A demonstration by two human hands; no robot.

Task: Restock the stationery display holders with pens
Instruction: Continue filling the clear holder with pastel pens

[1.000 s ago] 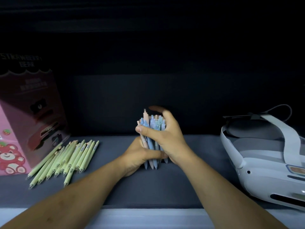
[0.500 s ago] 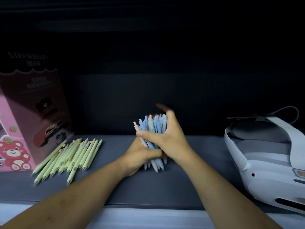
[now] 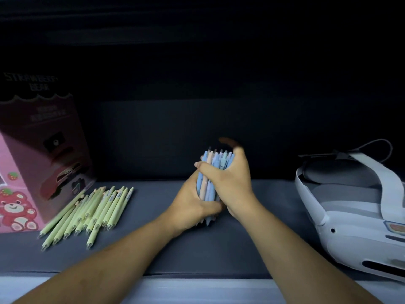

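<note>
Left hand [image 3: 192,205], right hand [image 3: 230,185] both clasp upright bundle of slim pastel pens [image 3: 210,172].

We see loose pens [image 3: 87,212] lying on the shelf [image 3: 153,249] just right of a box [image 3: 32,172]; a headset [image 3: 355,207] sits far right.

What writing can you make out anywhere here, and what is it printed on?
"STRAWBERRY BEAR": dim, in two lines on the dark top panel of the pink box at left.
Smaller lines lower on that box: too dark and blurred to read.
Small marks on the green pens: too small to read.
Headset at right: no readable text.
</note>
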